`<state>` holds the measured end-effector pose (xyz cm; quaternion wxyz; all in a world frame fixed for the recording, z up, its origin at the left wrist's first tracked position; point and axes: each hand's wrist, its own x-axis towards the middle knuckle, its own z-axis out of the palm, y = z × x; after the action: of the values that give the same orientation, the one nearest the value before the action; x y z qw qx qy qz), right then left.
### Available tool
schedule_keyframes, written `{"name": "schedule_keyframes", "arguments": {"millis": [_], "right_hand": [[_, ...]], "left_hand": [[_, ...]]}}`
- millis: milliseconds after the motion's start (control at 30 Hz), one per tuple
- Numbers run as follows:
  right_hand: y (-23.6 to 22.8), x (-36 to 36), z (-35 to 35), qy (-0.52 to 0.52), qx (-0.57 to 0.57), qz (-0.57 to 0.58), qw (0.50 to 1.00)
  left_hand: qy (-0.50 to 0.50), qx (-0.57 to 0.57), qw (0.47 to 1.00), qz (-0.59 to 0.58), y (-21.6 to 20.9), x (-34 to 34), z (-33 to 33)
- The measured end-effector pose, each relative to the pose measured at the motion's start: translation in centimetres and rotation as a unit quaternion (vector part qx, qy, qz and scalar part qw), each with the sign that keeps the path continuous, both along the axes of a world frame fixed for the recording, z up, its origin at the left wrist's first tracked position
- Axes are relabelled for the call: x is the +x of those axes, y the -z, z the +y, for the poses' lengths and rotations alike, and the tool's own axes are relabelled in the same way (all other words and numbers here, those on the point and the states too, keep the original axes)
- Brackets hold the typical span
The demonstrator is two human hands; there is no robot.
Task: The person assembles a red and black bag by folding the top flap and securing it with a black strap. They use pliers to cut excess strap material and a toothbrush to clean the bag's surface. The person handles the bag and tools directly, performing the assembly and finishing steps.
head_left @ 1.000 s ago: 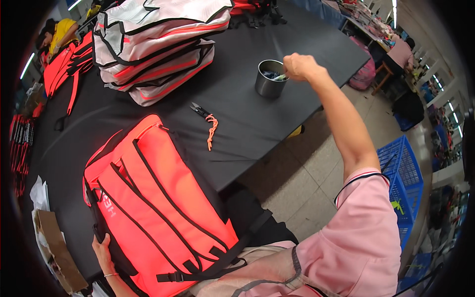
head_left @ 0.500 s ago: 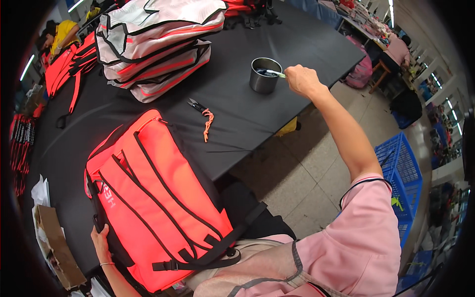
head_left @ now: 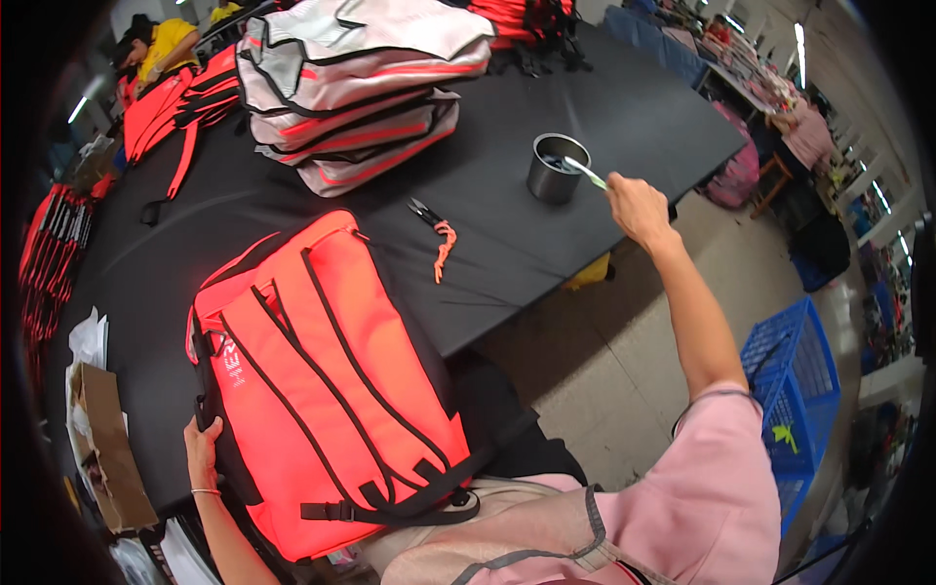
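A bright coral-orange backpack (head_left: 317,390) with black trim and straps lies tilted at the near edge of the table, against my body. My left hand (head_left: 203,450) grips its black left side, thumb on top and the other fingers hidden behind. Out to the right, my right hand (head_left: 639,208) is closed round the handle of a slim white-and-green toothbrush (head_left: 589,174). The brush's head is at the mouth of a steel cup (head_left: 556,185) with something dark inside. Black thread snips (head_left: 423,212) with an orange cord (head_left: 445,255) lie between backpack and cup.
Grey-white bags with orange piping (head_left: 361,88) are stacked on the black table (head_left: 526,278). Orange pieces with straps (head_left: 161,112) lie far left, near a person in yellow (head_left: 168,47). Blue crates (head_left: 795,375) stand on the floor at right; a cardboard box (head_left: 105,448) sits at left.
My right hand has drawn the toothbrush partly up, so more of it shows above the cup's rim. The whole view has shifted; my left hand still grips the backpack.
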<state>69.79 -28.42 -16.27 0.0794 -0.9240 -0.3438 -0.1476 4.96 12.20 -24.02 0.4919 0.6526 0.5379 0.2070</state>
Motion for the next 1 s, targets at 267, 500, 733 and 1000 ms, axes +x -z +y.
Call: {"name": "schedule_keyframes", "arguments": {"millis": [267, 500, 733, 1000], "right_hand": [[-0.9, -6.1, 5.7, -0.127, 0.313, 0.225, 0.914], [1.6, -15.7, 20.6, -0.243, 0.319, 0.401, 0.824], [6.5, -21.7, 28.9, -0.316, 0.134, 0.451, 0.824], [8.2, -24.0, 26.3, -0.38, 0.047, 0.404, 0.831]], "left_hand": [[0.168, 0.007, 0.978, 0.123, -6.2, 3.6, 5.0], [0.074, 0.547, 0.786, 0.28, -7.4, 9.8, 7.6], [0.306, 0.467, 0.812, 0.173, -1.4, 21.0, -4.4], [0.28, 0.459, 0.834, 0.127, 4.0, 15.1, -9.1]]}}
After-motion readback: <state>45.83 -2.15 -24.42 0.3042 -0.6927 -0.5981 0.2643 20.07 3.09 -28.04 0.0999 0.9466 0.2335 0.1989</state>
